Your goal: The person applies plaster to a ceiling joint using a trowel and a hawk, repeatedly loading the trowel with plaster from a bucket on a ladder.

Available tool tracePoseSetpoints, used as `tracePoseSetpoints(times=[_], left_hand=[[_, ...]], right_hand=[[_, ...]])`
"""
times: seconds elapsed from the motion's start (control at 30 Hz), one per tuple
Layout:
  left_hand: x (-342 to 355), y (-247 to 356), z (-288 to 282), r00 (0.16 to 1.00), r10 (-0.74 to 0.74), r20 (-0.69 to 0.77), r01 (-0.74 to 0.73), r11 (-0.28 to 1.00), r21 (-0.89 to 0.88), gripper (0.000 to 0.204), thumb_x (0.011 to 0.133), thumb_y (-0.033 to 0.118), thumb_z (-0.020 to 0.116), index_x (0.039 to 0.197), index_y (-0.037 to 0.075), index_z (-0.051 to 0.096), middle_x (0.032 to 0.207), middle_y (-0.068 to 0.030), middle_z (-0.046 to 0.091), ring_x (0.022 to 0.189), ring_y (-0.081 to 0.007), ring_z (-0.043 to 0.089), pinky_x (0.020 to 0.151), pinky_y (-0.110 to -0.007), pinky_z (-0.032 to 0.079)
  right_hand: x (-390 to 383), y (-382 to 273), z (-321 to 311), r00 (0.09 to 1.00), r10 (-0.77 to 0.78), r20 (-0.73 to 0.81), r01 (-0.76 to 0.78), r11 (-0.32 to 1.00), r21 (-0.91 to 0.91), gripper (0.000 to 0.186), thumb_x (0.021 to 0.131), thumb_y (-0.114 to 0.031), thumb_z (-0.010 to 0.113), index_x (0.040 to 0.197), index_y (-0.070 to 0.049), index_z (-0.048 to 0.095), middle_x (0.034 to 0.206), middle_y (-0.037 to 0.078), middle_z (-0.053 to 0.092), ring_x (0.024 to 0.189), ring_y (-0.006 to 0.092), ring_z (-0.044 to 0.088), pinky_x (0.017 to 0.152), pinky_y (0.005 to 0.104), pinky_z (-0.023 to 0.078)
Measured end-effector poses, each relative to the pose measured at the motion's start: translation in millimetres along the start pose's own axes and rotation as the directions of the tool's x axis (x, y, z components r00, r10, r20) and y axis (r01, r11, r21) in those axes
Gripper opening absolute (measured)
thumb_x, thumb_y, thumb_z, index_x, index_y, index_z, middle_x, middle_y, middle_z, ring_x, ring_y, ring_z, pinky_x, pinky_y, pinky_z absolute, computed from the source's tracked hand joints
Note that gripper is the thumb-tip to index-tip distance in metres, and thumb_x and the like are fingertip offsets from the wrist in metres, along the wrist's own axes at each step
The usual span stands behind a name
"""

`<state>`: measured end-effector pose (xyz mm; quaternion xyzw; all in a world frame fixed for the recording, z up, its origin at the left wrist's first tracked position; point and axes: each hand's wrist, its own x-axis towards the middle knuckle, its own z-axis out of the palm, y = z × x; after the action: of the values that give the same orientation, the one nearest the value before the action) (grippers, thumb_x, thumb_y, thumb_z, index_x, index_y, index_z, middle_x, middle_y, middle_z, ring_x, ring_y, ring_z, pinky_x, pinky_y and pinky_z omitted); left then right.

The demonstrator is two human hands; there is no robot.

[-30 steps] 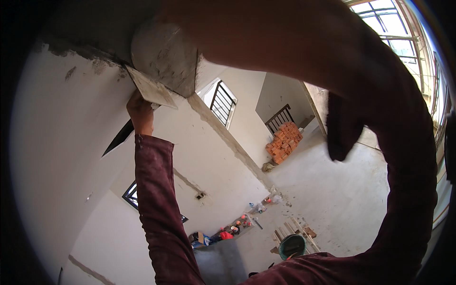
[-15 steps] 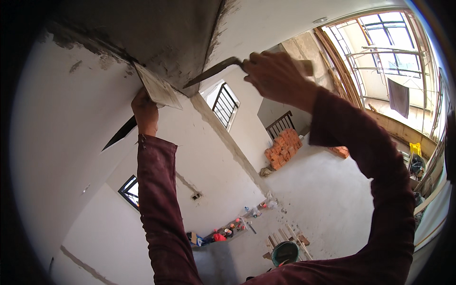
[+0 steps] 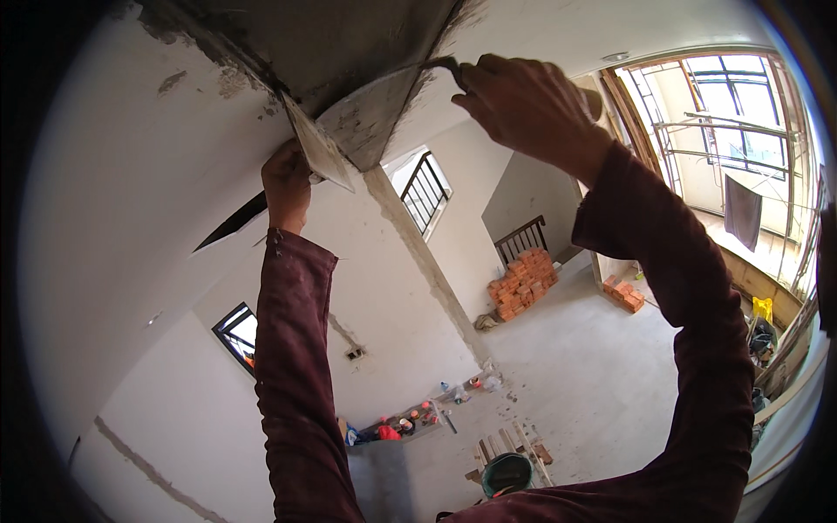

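In the head view the right hand (image 3: 523, 109), closed on the trowel (image 3: 384, 109), has swept left, spreading grey plaster (image 3: 331, 44) overhead, while the left hand (image 3: 286, 185) still grips the hawk board (image 3: 321, 154) just beside it.

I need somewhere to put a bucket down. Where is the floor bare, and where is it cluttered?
The floor is bare between the brick stack and the green bucket. It is crowded along the wall's foot, around the bottles and red items, and by the planks beside the bucket.
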<state>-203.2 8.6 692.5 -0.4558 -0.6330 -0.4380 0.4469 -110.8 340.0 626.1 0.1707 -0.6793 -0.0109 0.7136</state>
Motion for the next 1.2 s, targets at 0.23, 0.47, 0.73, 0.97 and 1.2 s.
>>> tracePoseSetpoints(times=[0.23,0.47,0.73,0.97,1.2], left_hand=[[4,-3,1,0.999,0.032,0.026,-0.032,0.999,0.006,0.019,0.09,-0.004,0.053,0.103,-0.003,0.067,0.09,-0.0035,0.069,0.078,-0.0076,0.061,0.073,-0.021,0.046],[0,-6,2,0.999,0.044,-0.011,-0.044,0.998,0.052,0.02,0.088,-0.005,0.052,0.103,-0.003,0.066,0.093,-0.0045,0.069,0.082,-0.0087,0.061,0.075,-0.022,0.047],[-6,16,9,0.999,0.048,-0.008,-0.048,0.997,0.052,0.023,0.085,-0.004,0.057,0.105,-0.003,0.068,0.097,-0.0043,0.07,0.086,-0.0096,0.062,0.08,-0.024,0.049],[-15,30,15,0.999,0.029,-0.04,-0.028,0.999,0.034,0.021,0.084,-0.003,0.059,0.102,-0.003,0.069,0.095,-0.0039,0.07,0.084,-0.0084,0.062,0.077,-0.023,0.049],[-4,10,2,0.999,0.011,0.042,-0.013,0.998,0.055,0.021,0.083,-0.004,0.059,0.102,-0.004,0.068,0.093,-0.0048,0.07,0.082,-0.0079,0.063,0.074,-0.023,0.049]], right_hand=[[-1,12,-69,0.993,-0.061,-0.098,0.066,0.997,0.045,0.02,0.088,-0.022,0.067,0.093,-0.003,0.065,0.069,0.007,0.056,0.054,0.0209,0.054,0.055,0.036,0.044],[-55,18,-55,0.99,0.028,-0.141,0.034,0.907,0.419,0.015,0.089,-0.014,0.065,0.089,0.001,0.063,0.068,0.012,0.058,0.055,0.0257,0.057,0.052,0.0365,0.044],[-56,-38,83,0.984,0.175,0.016,-0.102,0.491,0.865,0.017,0.097,-0.016,0.051,0.096,0.001,0.052,0.079,0.016,0.054,0.07,0.0342,0.054,0.064,0.0421,0.044],[-30,-59,154,0.971,0.216,-0.101,-0.013,0.474,0.881,0.016,0.096,-0.014,0.052,0.092,0.0,0.046,0.077,0.017,0.05,0.069,0.0359,0.052,0.063,0.0438,0.042],[-9,-56,157,0.943,0.269,-0.198,0.016,0.556,0.831,0.014,0.093,-0.011,0.056,0.09,0.001,0.047,0.076,0.017,0.049,0.066,0.0372,0.052,0.06,0.0447,0.041]])
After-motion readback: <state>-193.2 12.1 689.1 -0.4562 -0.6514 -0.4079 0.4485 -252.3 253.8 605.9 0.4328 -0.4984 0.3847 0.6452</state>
